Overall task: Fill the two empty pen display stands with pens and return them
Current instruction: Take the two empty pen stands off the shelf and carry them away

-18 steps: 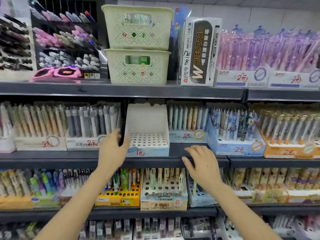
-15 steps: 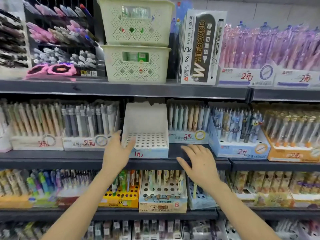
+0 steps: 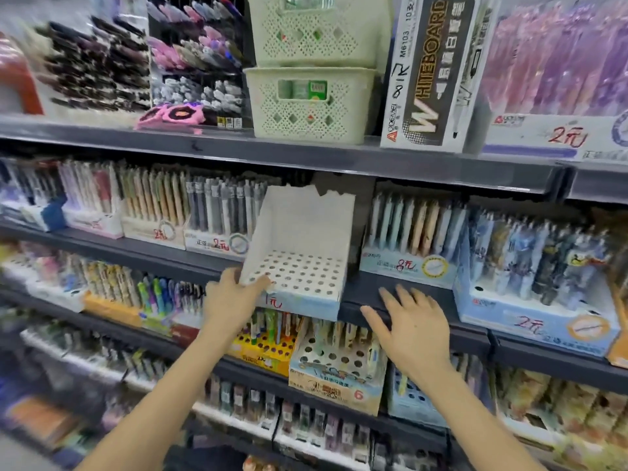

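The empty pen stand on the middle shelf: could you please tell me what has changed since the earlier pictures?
The left hand moved right and took hold of the empty stand at its front left corner. The right hand stays open by the shelf edge; the stand holds no pens.

dark grey metal shelving (image 3: 306, 156), tiers full width | two green lattice baskets (image 3: 311, 107) stacked 12 o'clock | whiteboard-marker box (image 3: 431, 73) 1 o'clock | pale floor (image 3: 17, 453) 7 o'clock, blurred | bright even light

Bright, even light; motion blur esp. left edge.
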A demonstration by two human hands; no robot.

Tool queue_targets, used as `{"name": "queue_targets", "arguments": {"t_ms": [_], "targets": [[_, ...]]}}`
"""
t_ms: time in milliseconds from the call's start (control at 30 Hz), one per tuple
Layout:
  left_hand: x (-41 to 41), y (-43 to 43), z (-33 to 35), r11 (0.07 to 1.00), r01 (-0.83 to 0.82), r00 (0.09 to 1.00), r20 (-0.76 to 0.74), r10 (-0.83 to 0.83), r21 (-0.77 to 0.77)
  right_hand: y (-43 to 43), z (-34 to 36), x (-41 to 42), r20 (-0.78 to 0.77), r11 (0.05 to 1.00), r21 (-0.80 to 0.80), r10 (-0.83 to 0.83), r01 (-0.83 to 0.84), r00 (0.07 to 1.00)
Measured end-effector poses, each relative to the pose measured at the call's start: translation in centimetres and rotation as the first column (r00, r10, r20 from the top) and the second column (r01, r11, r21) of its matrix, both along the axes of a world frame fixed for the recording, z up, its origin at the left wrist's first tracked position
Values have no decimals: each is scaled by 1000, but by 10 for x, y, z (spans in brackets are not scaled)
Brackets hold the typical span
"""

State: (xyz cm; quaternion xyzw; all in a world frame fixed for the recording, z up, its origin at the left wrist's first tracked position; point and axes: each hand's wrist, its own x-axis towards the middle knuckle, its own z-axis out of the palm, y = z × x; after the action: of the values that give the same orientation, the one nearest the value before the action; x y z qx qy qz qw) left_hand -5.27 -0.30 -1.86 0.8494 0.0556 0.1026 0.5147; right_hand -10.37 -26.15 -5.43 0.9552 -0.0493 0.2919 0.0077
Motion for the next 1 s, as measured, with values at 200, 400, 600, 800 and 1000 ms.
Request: {"name": "queue_targets", "arguments": {"t_ms": [200,400,600,800,1000], "targets": [[-27,-27,9,612,-12,963,-173,-205,-791,-4,-3,0,-14,998,28,52,-52,999],[-65,1,1,554,-42,994,-91,-62,-831,-5,-9,3,17,997,12,72,-73,997],[-94,76,-1,604,-52,990,41,139,-795,9,0,7,124,987,71,132,-142,983],[-79,102,-5,588,-22,982,94,166,-809,64,33,64,-18,972,15,236,-236,971],[-55,132,-10,559,13,989,91,113,-829,78,51,142,-348,997,44,69,-57,935]]}}
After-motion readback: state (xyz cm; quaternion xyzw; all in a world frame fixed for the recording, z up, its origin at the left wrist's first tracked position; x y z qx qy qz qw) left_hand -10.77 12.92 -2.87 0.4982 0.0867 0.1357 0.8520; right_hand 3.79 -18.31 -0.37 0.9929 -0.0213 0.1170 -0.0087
